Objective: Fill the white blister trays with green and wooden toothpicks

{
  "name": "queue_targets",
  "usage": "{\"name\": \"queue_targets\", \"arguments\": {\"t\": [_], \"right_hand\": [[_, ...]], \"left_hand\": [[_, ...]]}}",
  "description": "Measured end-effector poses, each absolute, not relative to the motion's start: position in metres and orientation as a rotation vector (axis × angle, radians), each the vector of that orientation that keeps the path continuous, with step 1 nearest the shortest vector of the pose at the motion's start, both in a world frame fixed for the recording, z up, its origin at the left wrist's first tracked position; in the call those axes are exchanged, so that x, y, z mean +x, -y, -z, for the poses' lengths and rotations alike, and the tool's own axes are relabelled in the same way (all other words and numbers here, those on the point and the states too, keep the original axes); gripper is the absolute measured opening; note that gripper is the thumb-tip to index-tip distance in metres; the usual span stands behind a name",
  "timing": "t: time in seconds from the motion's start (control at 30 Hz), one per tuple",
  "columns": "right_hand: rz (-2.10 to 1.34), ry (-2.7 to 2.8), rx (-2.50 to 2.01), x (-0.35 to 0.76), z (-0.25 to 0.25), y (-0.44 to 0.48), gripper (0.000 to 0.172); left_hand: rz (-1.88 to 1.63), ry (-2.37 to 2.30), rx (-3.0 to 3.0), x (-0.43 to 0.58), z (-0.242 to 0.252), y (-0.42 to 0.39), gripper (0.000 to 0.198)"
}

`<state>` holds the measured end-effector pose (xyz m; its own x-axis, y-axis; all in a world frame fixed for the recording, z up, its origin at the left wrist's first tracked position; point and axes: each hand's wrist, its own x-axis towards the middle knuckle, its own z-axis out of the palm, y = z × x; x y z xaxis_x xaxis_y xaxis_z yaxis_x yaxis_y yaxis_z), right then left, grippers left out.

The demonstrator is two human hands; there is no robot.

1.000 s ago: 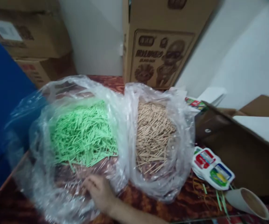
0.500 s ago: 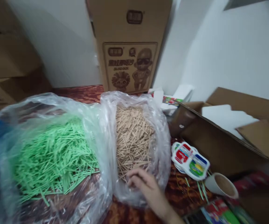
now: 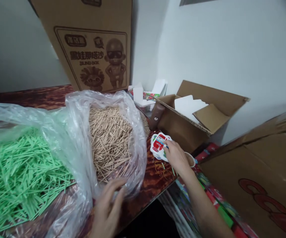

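My right hand reaches out to a small stack of white-edged printed cards. Its bent fingertips press on the right side of the top card, which has a red picture; the palm hides part of the stack. My left hand, slightly blurred, hovers at the front edge of a clear plastic bag of thin tan sticks. Thumb and fingers are apart there, with nothing visible between them. To the left, light green sticks lie heaped in another clear bag.
A paper cup stands partly behind my right wrist. Rubber bands and a few green sticks lie nearby. An open carton holds white card pieces. A tall printed box stands at the back, and a large carton on the right.
The view has swung to the right. My right hand has moved from the front of the tan sticks' bag to the card stack. My left hand has come into view.
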<state>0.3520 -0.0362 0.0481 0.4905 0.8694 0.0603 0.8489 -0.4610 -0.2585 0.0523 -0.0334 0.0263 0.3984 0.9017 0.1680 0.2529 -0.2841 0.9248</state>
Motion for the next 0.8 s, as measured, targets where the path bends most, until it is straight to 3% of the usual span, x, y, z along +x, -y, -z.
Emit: {"name": "queue_targets", "arguments": {"t": [0.1,0.2,0.37,0.5,0.63,0.8], "right_hand": [[-0.256,1.324,-2.859,0.375,-0.051,0.008,0.031],[-0.394,1.227,-2.956,0.397,-0.051,-0.014,0.032],[-0.470,1.244,-2.946,0.416,-0.040,-0.020,0.036],[-0.438,1.267,-2.878,0.419,-0.033,-0.013,0.044],[-0.444,1.268,-2.804,0.423,-0.031,-0.011,0.040],[-0.479,1.231,-2.751,0.438,-0.029,-0.019,0.030]], "left_hand": [[-0.614,-0.770,1.591,0.141,-0.017,0.013,0.025],[-0.491,-0.892,1.327,0.209,0.003,-0.011,0.038],[-0.534,-1.023,1.213,0.256,0.029,-0.036,0.055],[-0.586,-1.080,1.084,0.262,0.033,-0.040,0.041],[-0.615,-1.024,0.957,0.264,0.025,-0.040,0.023],[-0.677,-0.906,0.895,0.243,0.005,-0.028,0.026]]}}
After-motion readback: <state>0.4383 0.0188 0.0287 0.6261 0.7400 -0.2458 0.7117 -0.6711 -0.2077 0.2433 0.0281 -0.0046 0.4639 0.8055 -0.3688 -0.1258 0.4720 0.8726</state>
